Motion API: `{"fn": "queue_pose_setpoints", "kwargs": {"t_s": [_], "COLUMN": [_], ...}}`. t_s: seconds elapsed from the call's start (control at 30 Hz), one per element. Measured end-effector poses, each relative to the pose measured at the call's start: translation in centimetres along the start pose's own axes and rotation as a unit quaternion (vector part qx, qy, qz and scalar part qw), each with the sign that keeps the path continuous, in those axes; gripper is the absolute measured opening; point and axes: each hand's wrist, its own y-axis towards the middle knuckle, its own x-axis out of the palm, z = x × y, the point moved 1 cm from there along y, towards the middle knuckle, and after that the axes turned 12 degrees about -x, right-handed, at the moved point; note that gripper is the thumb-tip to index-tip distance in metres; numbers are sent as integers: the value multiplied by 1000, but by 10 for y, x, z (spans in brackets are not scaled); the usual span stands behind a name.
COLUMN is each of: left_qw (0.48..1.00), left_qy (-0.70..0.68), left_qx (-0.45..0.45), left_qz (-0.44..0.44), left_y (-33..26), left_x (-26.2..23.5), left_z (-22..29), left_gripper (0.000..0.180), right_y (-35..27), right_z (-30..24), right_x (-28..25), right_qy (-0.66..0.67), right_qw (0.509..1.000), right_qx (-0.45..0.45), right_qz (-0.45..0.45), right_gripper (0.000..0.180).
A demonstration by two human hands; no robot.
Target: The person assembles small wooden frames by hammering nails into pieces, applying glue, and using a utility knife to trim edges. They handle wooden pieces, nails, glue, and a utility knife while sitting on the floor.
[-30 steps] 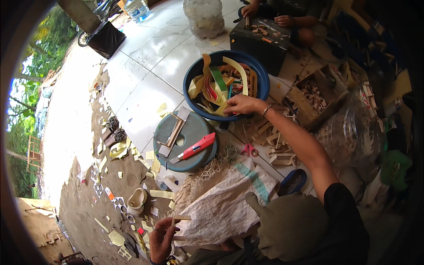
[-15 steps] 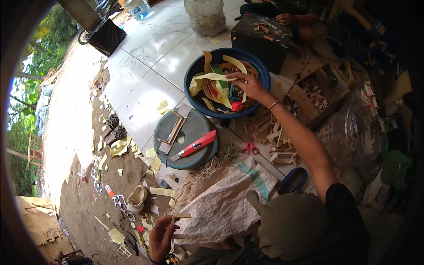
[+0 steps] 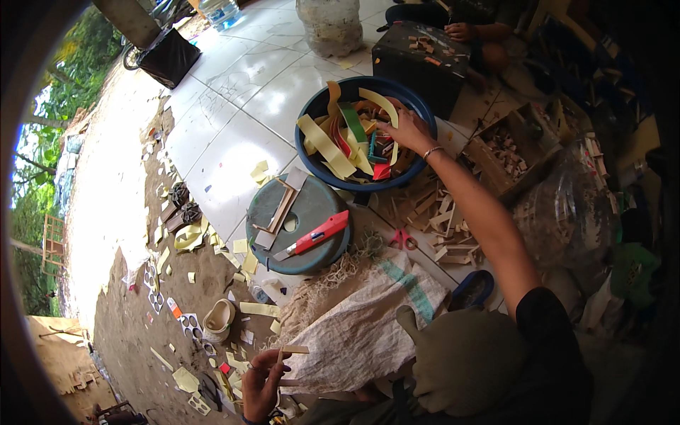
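My right hand reaches into the right side of a blue basin, fingers apart among coloured strips and small pieces, with nothing plainly gripped. A wide pale yellow strip lies at the left side of the basin, near a green strip. Low in the view, my left hand pinches a small frame of thin wooden strips above a whitish woven sack. A round green stool between the hands bears a red utility knife and another thin wooden frame.
Pink-handled scissors and loose wooden frames lie right of the stool. Beyond them stands a wooden box of small pieces. Another person's hand rests by a dark box. Yellow scraps litter the ground at left.
My right hand has let go of the pale yellow strip, which now lies flatter at the basin's left, and has moved slightly right and deeper into the basin. My left hand has barely moved.
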Motion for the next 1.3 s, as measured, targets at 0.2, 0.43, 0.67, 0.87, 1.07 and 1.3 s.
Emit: {"fn": "queue_pose_setpoints", "kwargs": {"t_s": [0.2,0.43,0.67,0.87,1.07,1.3], "left_qw": [1000,999,996,996,995,993], "left_qy": [2,-11,-58,-42,-58,-68], "left_qx": [-9,-40,-62,-85,-77,-91], "left_qz": [5,-1,-3,1,-7,-2], "left_y": [1,4,7,6,9,3], "left_x": [-4,-5,-4,-6,-7,-7], "left_z": [-4,-14,-23,-26,-27,-23], "left_gripper": [26,25,25,26,25,25], "right_y": [29,48,55,64,68,87], "right_z": [-17,-69,-85,-101,-95,-51], "right_x": [43,92,113,132,145,124], "right_qy": [-113,-113,-232,-278,-333,-193], "right_qw": [993,982,933,922,923,974], "right_qx": [-2,-126,7,-22,28,-11], "right_qz": [36,-82,-274,-269,-192,-120], "right_gripper": [27,67,90,62,46,28]}}
